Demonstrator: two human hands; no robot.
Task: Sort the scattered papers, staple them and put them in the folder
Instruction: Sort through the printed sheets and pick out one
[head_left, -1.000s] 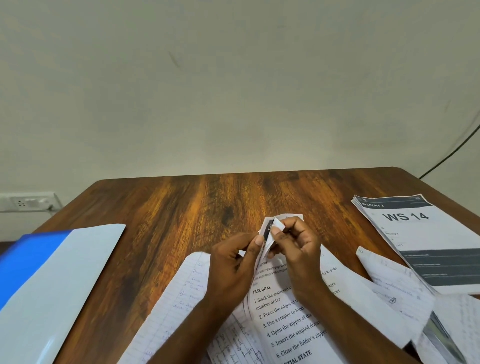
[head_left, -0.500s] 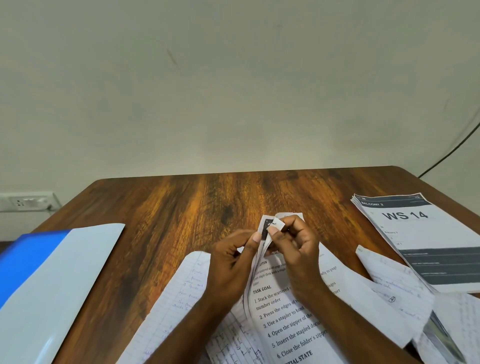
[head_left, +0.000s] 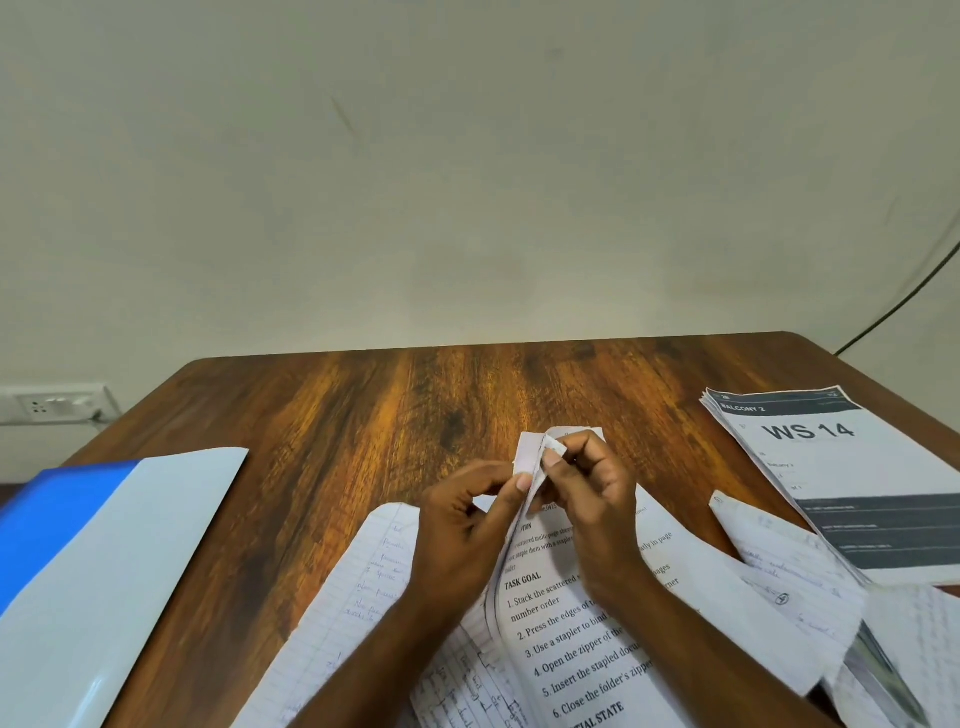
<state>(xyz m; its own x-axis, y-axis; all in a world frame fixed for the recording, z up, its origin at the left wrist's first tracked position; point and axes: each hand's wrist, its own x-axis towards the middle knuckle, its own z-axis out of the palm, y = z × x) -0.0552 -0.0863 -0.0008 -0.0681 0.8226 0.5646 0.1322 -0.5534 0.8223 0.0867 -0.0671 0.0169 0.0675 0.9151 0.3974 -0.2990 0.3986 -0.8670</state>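
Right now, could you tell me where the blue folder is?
In the head view, the blue folder lies at the wooden table's left edge, left of the handwritten sheets.

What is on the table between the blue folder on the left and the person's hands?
In the head view, mostly bare wooden table, then a handwritten lined sheet beside the left hand; blue folder.

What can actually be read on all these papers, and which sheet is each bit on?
"WS 14" and "BALCONY 2": the printed booklet at the right.
"TASK GOAL", "1. Stack the scattered", "number order", "2. Press the edges of", "3. Use a stapler to bind", "4. Open the zipper of the": the instruction sheet under the hands.
A circled "4": the handwritten page.
The other handwriting and the booklet's small print are too blurred to read.
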